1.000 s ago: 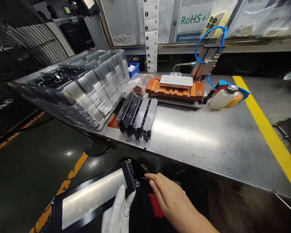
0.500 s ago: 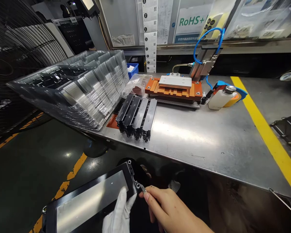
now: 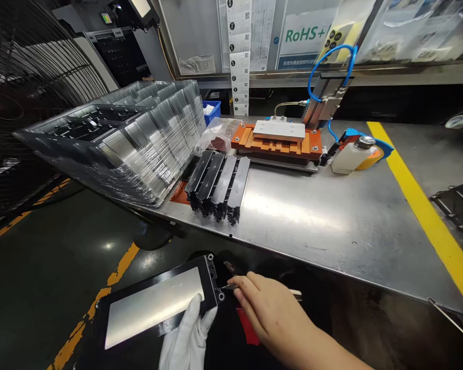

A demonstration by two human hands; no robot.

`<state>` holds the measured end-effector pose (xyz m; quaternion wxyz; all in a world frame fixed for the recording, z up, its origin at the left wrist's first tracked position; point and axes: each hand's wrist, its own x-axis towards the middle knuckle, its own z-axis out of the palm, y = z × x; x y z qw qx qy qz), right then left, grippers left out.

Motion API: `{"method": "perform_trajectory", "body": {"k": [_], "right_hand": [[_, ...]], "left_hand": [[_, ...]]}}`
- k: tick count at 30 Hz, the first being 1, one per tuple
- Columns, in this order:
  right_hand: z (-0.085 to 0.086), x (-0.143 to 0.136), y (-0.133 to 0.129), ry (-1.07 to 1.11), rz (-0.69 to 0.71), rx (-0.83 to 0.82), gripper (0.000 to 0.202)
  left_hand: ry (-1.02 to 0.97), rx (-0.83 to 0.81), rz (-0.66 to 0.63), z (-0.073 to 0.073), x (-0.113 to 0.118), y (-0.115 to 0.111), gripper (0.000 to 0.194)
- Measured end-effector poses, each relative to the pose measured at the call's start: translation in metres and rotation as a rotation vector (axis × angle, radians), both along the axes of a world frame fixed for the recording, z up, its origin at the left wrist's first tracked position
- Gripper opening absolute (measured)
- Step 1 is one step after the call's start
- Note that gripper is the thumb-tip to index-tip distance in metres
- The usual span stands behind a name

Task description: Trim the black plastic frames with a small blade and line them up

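Observation:
My left hand (image 3: pixel 187 339), in a white glove, holds a black rectangular frame with a shiny metal plate (image 3: pixel 154 306) below the table's front edge. My bare right hand (image 3: pixel 268 313) pinches a thin metal tool (image 3: pixel 228 287), its tip touching the frame's right corner by a mounting hole. A row of several black frames (image 3: pixel 218 185) stands on edge on the steel table (image 3: pixel 332 221).
A stack of clear plastic trays (image 3: pixel 131 139) fills the table's left side. An orange press fixture with a white block (image 3: pixel 280 139) and blue hose stands at the back. A white bottle (image 3: pixel 351 152) lies beside it. Yellow tape (image 3: pixel 420 200) marks the right. A large fan (image 3: pixel 31 97) stands left.
The frame has been raised and tilted slightly. My right hand shifted from a pinch at the corner to lying flatter, with the tool tip still at the frame's right corner.

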<state>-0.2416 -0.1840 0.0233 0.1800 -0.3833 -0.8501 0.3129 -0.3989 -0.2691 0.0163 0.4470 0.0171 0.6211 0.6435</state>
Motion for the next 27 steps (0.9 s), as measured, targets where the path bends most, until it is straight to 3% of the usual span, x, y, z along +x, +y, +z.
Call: {"method": "perform_trajectory", "body": {"k": [3, 7, 13, 17, 27], "right_hand": [[-0.005, -0.002, 0.007, -0.145, 0.069, 0.219, 0.03], [-0.006, -0.006, 0.014, -0.249, 0.137, 0.375, 0.03], [-0.006, -0.008, 0.015, -0.297, 0.198, 0.42, 0.026], [-0.008, -0.007, 0.015, -0.267, 0.199, 0.474, 0.028], [-0.008, -0.003, 0.024, -0.207, 0.283, 0.549, 0.04]], "left_hand": [[-0.015, 0.007, -0.009, 0.003, 0.002, 0.003, 0.02], [-0.047, 0.004, -0.016, 0.006, 0.004, 0.001, 0.018], [-0.032, -0.026, 0.008, 0.007, 0.006, -0.002, 0.022], [0.046, 0.037, 0.028, 0.005, 0.009, -0.003, 0.026], [0.02, -0.029, -0.074, -0.007, -0.01, -0.013, 0.035]]}}
